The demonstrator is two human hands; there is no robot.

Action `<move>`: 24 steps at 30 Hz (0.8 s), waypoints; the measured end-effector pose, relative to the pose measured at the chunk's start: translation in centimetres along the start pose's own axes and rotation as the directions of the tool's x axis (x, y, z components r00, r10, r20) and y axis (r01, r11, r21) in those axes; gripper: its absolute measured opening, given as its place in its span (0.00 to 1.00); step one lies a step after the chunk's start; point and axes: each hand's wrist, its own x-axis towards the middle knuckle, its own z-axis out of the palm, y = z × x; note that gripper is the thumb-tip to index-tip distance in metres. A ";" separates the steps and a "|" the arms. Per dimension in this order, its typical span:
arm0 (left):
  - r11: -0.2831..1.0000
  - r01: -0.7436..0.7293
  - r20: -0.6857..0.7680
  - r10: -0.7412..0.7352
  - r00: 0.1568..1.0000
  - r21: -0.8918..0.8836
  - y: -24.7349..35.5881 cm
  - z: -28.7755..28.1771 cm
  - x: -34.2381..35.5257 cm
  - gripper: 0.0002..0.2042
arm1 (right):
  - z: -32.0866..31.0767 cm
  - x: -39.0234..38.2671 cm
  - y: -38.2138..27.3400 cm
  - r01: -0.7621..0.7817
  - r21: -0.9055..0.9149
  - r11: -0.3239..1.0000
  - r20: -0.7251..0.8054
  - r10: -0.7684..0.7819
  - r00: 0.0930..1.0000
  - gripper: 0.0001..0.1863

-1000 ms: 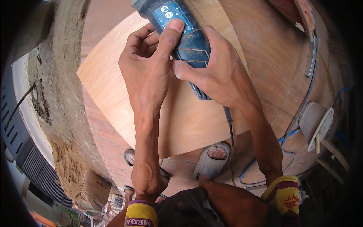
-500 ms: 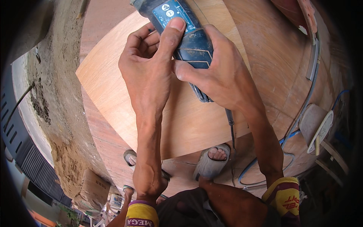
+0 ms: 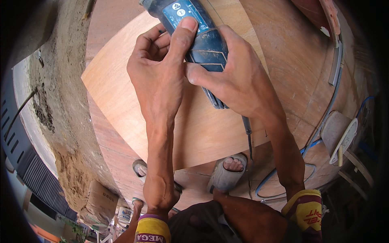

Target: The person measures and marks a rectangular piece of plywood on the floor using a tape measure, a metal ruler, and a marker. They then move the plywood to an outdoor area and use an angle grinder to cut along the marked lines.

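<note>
A dusty dark blue corded power tool point(image 3: 207, 49) is held over a pale plywood sheet point(image 3: 121, 93). Its far end runs up to the top edge of the view, so its working part is not visible and its exact kind is unclear. My right hand point(image 3: 243, 77) wraps round the lower body from the right, thumb across it. From the left, my left hand point(image 3: 158, 73) presses its thumb on the label while its other fingers curl beside and behind the casing. A black power cord point(image 3: 249, 139) hangs from the tool's near end.
Larger reddish wood boards point(image 3: 291, 52) lie beneath the plywood. A blue hose point(image 3: 324, 119) curves along the right, beside a whitish bucket-like container point(image 3: 334, 129). Sandy ground point(image 3: 67, 101) and a cardboard box point(image 3: 99, 202) are at left. My sandalled foot point(image 3: 231, 166) stands at the plywood's near edge.
The tool has tilted or shifted very slightly within my hands. Both hands keep nearly the same place and hold.
</note>
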 end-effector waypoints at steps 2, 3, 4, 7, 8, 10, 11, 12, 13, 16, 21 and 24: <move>1.000 0.001 -0.003 -0.001 1.000 0.004 0.0 0.0 0.1 0.35 | 0.0 0.1 0.1 0.018 -0.015 1.000 -0.010 -0.018 1.000 0.29; 1.000 0.003 -0.005 -0.003 1.000 0.000 0.0 -0.1 0.0 0.35 | 0.0 0.1 0.0 0.027 -0.022 0.999 -0.014 -0.028 1.000 0.29; 1.000 0.005 -0.006 -0.005 1.000 -0.004 0.0 -0.1 0.0 0.35 | 0.1 0.1 0.0 0.031 -0.023 0.999 -0.017 -0.031 0.999 0.29; 1.000 0.015 0.001 -0.015 1.000 0.012 0.0 0.1 -0.1 0.34 | -0.1 -0.1 0.2 0.027 -0.038 0.999 -0.028 -0.028 0.999 0.29; 0.999 0.018 -0.001 -0.018 1.000 0.027 0.1 0.1 -0.2 0.34 | -0.1 -0.2 0.1 0.023 -0.042 0.999 -0.024 -0.024 0.999 0.29; 1.000 0.018 -0.011 -0.018 1.000 0.007 0.2 0.1 -0.3 0.34 | -0.2 -0.3 0.0 0.021 -0.039 0.999 -0.016 -0.021 1.000 0.29; 1.000 0.017 -0.016 -0.017 1.000 -0.003 0.2 0.1 -0.3 0.34 | -0.2 -0.3 -0.1 0.023 -0.031 0.999 -0.013 -0.024 1.000 0.29; 1.000 0.017 -0.018 -0.018 1.000 -0.011 0.3 0.1 -0.4 0.34 | -0.2 -0.3 -0.1 0.026 -0.023 0.999 -0.009 -0.026 1.000 0.29; 1.000 0.017 -0.021 -0.018 1.000 -0.018 0.4 0.0 -0.5 0.33 | -0.1 -0.3 -0.1 0.029 -0.024 0.999 -0.006 -0.029 1.000 0.30; 0.999 0.021 -0.006 -0.021 1.000 -0.029 0.3 0.3 -0.5 0.33 | -0.4 -0.3 0.1 0.029 -0.043 0.999 -0.012 -0.030 0.999 0.30; 0.999 0.026 -0.013 -0.026 1.000 -0.028 0.4 0.3 -0.7 0.32 | -0.4 -0.6 0.0 0.035 -0.050 0.998 -0.021 -0.037 0.999 0.31; 0.999 0.028 -0.011 -0.029 1.000 -0.033 0.4 0.2 -0.8 0.32 | -0.6 -0.8 -0.2 0.026 -0.003 1.000 0.003 -0.026 1.000 0.31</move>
